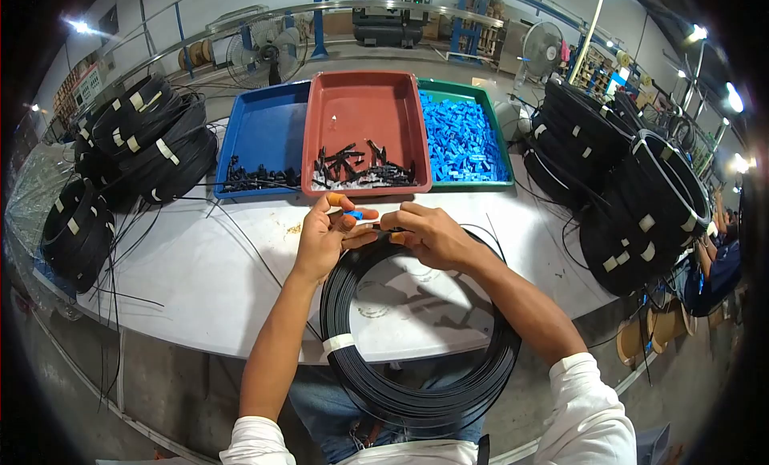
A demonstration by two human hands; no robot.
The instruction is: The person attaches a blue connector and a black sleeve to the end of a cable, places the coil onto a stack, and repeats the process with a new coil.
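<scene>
My left hand (324, 239) is closed with a small blue clip (353, 215) pinched between its fingers. Orange tape or finger covers show on some fingertips. Close beside it, my right hand (433, 234) has its fingers bent together around a small black piece (380, 226), mostly hidden by the fingers. Below both hands, a large coil of black cable (346, 373) bound with white tape rests against the table edge and my lap. Just beyond the hands stands a red tray (364, 116) with black parts and clear scraps at its near end.
A blue tray (268, 132) with small black parts stands left of the red one. To the right is a green tray (504, 165) full of blue clips (460, 136). Black cable coils (152, 144) are stacked at left, with more coils (641, 201) at right. Loose cable ends cross the white table (216, 293).
</scene>
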